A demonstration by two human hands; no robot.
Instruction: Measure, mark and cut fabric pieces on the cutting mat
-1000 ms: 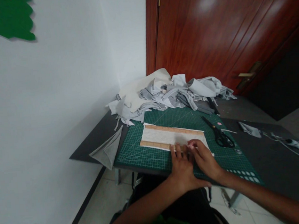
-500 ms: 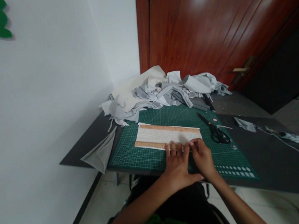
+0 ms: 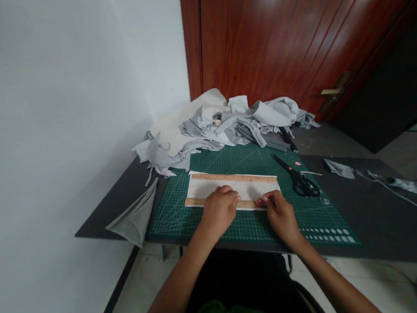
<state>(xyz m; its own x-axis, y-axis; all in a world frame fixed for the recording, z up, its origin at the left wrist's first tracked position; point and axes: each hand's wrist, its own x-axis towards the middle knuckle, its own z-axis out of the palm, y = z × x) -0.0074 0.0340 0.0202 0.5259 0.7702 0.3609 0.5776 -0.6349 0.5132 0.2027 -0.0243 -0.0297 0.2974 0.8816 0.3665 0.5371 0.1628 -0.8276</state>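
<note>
Clock directions centre on the white cloth (image 3: 250,190), flat on the green mat (image 3: 170,223). Wall (image 3: 54,141) at nine to ten; folded grey cloth (image 3: 136,221) past the table's (image 3: 383,229) near edge, between eight and nine. Left hand (image 3: 219,210), seven: fingers curled on the near tan strip (image 3: 249,204); pinch cannot be told. Fabric heap (image 3: 228,128), twelve. Right hand (image 3: 281,213), four: fingertips pinched, contents too small to tell. Door (image 3: 275,48), one. Scissors (image 3: 302,182), three; table continues beyond the mat's edge.

A cutting mat (image 3: 173,220), scissors (image 3: 294,175) and cloth scraps (image 3: 224,133) suggest a sewing workspace.
</note>
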